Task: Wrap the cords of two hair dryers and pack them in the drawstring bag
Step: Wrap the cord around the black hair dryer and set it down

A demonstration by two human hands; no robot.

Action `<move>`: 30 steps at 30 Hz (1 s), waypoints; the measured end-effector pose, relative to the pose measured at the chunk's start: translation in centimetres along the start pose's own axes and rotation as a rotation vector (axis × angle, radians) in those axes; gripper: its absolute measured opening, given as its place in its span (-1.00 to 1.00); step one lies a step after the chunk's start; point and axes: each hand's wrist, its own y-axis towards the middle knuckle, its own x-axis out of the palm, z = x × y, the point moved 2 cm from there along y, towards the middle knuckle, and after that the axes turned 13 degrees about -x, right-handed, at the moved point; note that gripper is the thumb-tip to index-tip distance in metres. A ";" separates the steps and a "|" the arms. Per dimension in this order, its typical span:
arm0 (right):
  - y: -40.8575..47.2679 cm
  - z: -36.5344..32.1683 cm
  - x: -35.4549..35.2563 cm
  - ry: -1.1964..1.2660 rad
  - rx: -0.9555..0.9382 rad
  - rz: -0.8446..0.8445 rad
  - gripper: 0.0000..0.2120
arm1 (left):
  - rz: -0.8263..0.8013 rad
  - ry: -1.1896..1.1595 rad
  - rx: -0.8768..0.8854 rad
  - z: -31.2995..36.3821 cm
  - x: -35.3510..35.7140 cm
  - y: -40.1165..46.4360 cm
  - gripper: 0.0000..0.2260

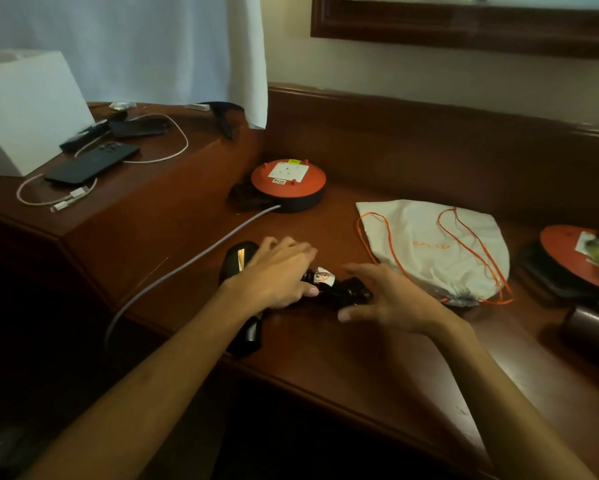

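Note:
A black hair dryer (237,263) lies on the wooden desk (343,358), its handle (249,336) reaching toward the front edge. My left hand (277,275) rests on top of it, fingers curled over its body. Its black cord and plug with a white tag (325,277) lie bunched just to the right. My right hand (391,299) hovers over the plug with fingers spread, holding nothing. A white drawstring bag (440,247) with orange strings lies flat to the right. A second dark dryer-like object (589,327) sits at the far right edge.
An orange round extension reel (287,180) with a grey cable (187,261) stands behind the dryer. Another orange reel (575,258) sits at the right. On the raised left shelf lie a phone (90,164), a white charging cable (59,199) and a white box (24,112).

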 end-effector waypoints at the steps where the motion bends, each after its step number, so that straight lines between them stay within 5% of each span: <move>1: 0.2 -0.4 -0.2 0.057 -0.029 0.047 -0.23 | 0.088 -0.042 -0.076 -0.3 0.3 -1.2 -0.33; 3: 1.1 -1.0 -0.1 0.042 -0.086 0.108 -0.41 | 0.221 -0.143 -0.312 -1.3 1.7 -4.1 -0.26; 6: 2.2 -1.6 0.7 0.021 -0.109 0.096 -0.58 | 0.191 -0.322 -0.534 -2.7 4.3 -7.0 -0.17; 9: 1.9 -1.9 1.8 0.033 -0.079 0.130 -0.65 | 0.175 -0.475 -0.458 -3.8 5.3 -6.3 -0.19; 16: -1.2 -6.6 9.2 -0.237 0.061 0.401 -0.49 | 0.304 -0.272 -0.224 -6.4 4.5 1.4 -0.44; 19: -1.2 -8.6 10.1 -0.172 0.134 0.293 -0.45 | 0.302 -0.254 -0.071 -5.7 4.3 4.0 -0.46; 24: 0.3 -8.0 3.8 -0.201 0.115 0.047 -0.47 | 0.368 -0.488 -0.199 -3.9 3.1 2.4 -0.49; 27: 4.5 -4.6 -0.8 -0.120 0.040 0.217 -0.62 | 0.254 -0.601 -0.278 0.7 3.5 -0.5 -0.36; 30: 9.1 -2.4 -2.0 -0.200 -0.097 0.171 -0.46 | 0.156 -0.489 -0.267 3.8 4.9 -1.3 -0.26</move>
